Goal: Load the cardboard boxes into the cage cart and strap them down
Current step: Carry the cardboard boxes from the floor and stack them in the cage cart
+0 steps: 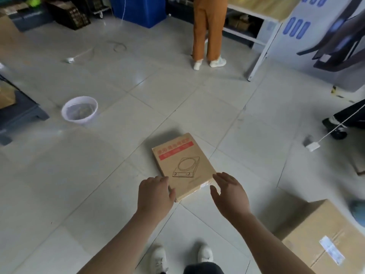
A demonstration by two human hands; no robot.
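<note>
Step in hand: pick-up of a box for loading. My left hand [155, 192] and right hand [230, 191] are both extended toward the near end of a flat cardboard box [183, 165], one to each side of it. Neither has a grasp. The right hand is spread and relaxed, thumb out, just beside the near right edge. The left hand is loose, with its fingertips over the near left edge; I cannot tell whether they touch the cardboard.

Location: the flat cardboard box lies on the tiled floor [98, 175], directly ahead of my feet and skewed to the tile joints. A larger cardboard box [320, 240] stands on the floor to my right, apart from it. No cage cart or strap can be made out in this view.

Condition: thin, tan, lying face up. It has a red printed band across the far end and a line drawing of a cooktop appliance below it. The lettering is too blurred to read. The near right corner shows pale tape or scuffing.

Next move, in my judgement: both hands close on opposite edges and get fingers under the rim, since the box sits flush on the floor. Then lift it level and carry it to the cart. I judge the task to be at an early stage, with nothing strapped.
</note>
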